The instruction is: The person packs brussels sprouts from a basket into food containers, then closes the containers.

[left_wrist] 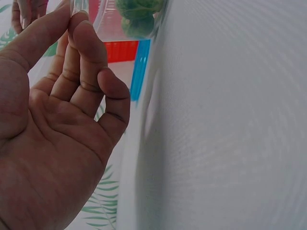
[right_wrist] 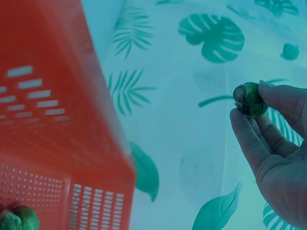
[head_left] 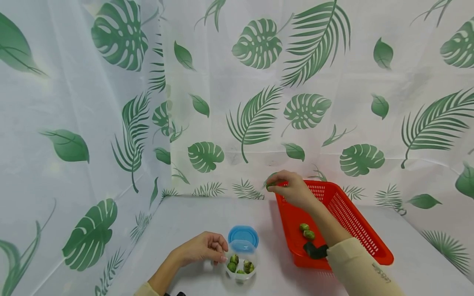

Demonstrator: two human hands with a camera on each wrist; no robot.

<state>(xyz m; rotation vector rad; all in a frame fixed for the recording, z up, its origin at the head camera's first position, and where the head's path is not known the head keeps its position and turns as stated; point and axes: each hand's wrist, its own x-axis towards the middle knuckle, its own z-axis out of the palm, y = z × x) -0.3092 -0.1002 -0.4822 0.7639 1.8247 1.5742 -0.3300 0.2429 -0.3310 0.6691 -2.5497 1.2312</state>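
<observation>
Brussels sprout (right_wrist: 250,99): held in the air near the far left corner of the red basket (head_left: 307,263), on the right side of the table (head_left: 207,209).
Right hand (head_left: 292,191): its grip pinches that sprout between thumb and fingertips.
Slip risk: the sprout is round and only fingertips touch it, so a loose pinch or a knock on the basket's rim could drop it onto the table.
Left hand (head_left: 205,248): its grip appears to pinch the left rim of the clear container (head_left: 240,276), near the table's near edge.
Tipping risk: the container looks light; a tug on that one side could tilt it and spill the sprouts inside (head_left: 248,267).
Blue lid (head_left: 243,233): just beyond the container's far rim; a shove that way could push it along.
Basket sprouts (head_left: 309,234): two show; the right forearm may hide more.
Dark object (head_left: 314,250): partly covered by the right sleeve (head_left: 359,263); too unclear to name.
Container count: at least four sprouts; overlap leaves the total uncertain.
Left wrist view: cuts off the container's top.
</observation>
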